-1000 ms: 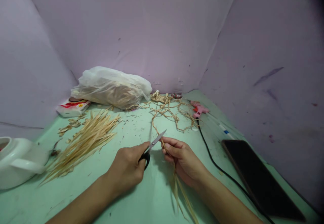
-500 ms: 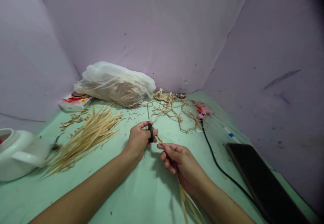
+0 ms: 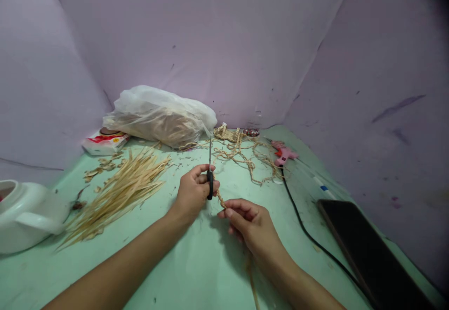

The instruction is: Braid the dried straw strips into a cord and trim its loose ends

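Observation:
My left hand (image 3: 196, 188) is closed round black-handled scissors (image 3: 210, 183), whose thin blades point away from me toward the back wall. A twisted straw-coloured cord (image 3: 220, 198) runs from beside the scissors to my right hand (image 3: 247, 221), where thumb and forefinger pinch it. Loose flat fibre (image 3: 251, 277) hangs from under the right hand toward the near edge of the view. Beyond my hands, a tangle of the same cord (image 3: 242, 158) lies on the green tabletop (image 3: 189, 272).
Dried fibre strips (image 3: 119, 198) lie at left, near a white pitcher (image 3: 31, 216). A stuffed plastic bag (image 3: 157, 113) and a red-white box (image 3: 105, 142) stand at the back. On the right are a pink glue gun (image 3: 285, 155), its black cord (image 3: 298, 221) and a dark phone (image 3: 372, 254).
My right hand has turned slightly and its grip sits a little lower on the cord. Fewer fibre strands show below it. The scissors stand more upright in my left hand.

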Available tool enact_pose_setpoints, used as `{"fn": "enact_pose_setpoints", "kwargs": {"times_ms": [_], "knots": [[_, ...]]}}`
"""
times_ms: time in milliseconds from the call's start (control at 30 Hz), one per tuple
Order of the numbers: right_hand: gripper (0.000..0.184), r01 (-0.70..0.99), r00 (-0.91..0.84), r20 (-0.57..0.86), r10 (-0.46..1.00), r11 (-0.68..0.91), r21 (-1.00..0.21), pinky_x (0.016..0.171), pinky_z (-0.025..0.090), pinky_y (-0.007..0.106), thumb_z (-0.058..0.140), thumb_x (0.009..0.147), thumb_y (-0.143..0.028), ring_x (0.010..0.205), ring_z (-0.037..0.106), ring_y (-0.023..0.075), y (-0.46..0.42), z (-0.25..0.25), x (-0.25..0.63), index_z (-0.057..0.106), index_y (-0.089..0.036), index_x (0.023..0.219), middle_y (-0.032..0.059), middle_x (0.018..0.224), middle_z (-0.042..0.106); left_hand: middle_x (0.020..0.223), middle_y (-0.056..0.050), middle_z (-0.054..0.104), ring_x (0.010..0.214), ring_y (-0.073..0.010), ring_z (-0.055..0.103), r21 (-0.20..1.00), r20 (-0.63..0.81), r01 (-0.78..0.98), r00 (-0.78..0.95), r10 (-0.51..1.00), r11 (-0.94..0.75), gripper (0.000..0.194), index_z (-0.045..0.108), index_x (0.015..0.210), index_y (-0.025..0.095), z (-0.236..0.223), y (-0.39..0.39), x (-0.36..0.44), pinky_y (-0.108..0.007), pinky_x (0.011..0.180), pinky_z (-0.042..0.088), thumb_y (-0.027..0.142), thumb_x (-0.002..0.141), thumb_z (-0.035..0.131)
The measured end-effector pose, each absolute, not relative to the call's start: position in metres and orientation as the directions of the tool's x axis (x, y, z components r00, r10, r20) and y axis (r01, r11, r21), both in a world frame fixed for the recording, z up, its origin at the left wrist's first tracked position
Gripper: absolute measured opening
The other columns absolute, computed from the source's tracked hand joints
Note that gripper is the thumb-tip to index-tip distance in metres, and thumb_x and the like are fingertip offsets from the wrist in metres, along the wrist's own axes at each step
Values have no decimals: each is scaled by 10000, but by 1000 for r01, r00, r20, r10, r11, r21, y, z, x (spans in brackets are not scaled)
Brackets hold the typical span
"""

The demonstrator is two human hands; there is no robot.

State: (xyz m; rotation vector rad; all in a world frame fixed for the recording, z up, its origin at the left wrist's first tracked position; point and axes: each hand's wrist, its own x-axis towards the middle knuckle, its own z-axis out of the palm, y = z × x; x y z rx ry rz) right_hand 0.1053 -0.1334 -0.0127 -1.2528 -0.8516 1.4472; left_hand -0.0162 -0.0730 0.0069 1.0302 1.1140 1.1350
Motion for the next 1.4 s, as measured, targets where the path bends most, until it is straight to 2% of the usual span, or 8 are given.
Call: {"fn": "enact_pose_setpoints", "kwargs": {"times_ms": [200,533,667,767,900,1000,1133,1400], "knots": [[282,-357,-37,-356,934,-345,-868,351,201,160,654,666,-386,382,367,23,-132,-13,108,670,-123,767,30,607,640,650,27,587,512,-56,491,947,-164,-243,196,967,210,472,522,1000,166,5,-71,-26,-160,457,335,196,565,703],[280,-442,-125,-378,917,-392,-807,360,335,151,744,575,-307,415,443,41,-132,-12,108,651,-115,757,6,600,610,631,40,559,499,-57,490,970,-110,-192,212,971,152,437,514,983,169,3,-74,-19,-151,425,325,189,585,692],[261,-474,-104,-396,912,-395,-787,367,358,144,769,531,-261,414,451,40,-130,-11,111,632,-120,703,-3,566,601,642,6,579,519,-102,527,994,-105,-20,210,972,112,448,495,1005,146,9,-73,-24,-181,425,339,279,611,661],[254,-499,-28,-424,905,-380,-779,389,402,155,774,507,-238,429,481,54,-127,-9,115,621,-126,675,2,565,611,577,33,521,504,-101,495,973,-21,226,245,969,-36,378,510,955,150,18,-74,-35,-202,457,359,351,652,614],[247,-528,89,-429,899,-323,-786,409,446,180,768,479,-209,485,522,80,-125,-3,121,621,-131,662,10,618,622,648,30,546,566,-104,477,704,94,592,469,878,-391,255,556,935,200,33,-87,-48,-221,536,367,317,710,537],[229,-537,139,-412,901,-281,-795,395,435,175,754,470,-191,499,514,82,-124,0,123,632,-127,653,1,604,599,743,9,592,668,-140,531,469,123,649,624,772,-599,293,562,972,219,36,-97,-47,-254,613,394,227,690,486],[216,-531,138,-395,908,-269,-804,391,434,176,749,450,-180,489,498,80,-125,2,122,645,-118,630,-11,555,570,870,-63,619,790,-229,578,235,107,695,677,728,-680,508,466,1192,186,26,-97,-43,-342,674,427,253,689,462],[231,-539,117,-373,920,-257,-802,443,471,206,775,426,-188,484,511,83,-125,5,120,657,-124,613,-4,558,595,898,-79,626,811,-239,592,150,107,683,708,698,-715,565,407,1251,168,18,-92,-47,-348,671,440,239,693,453]]}}
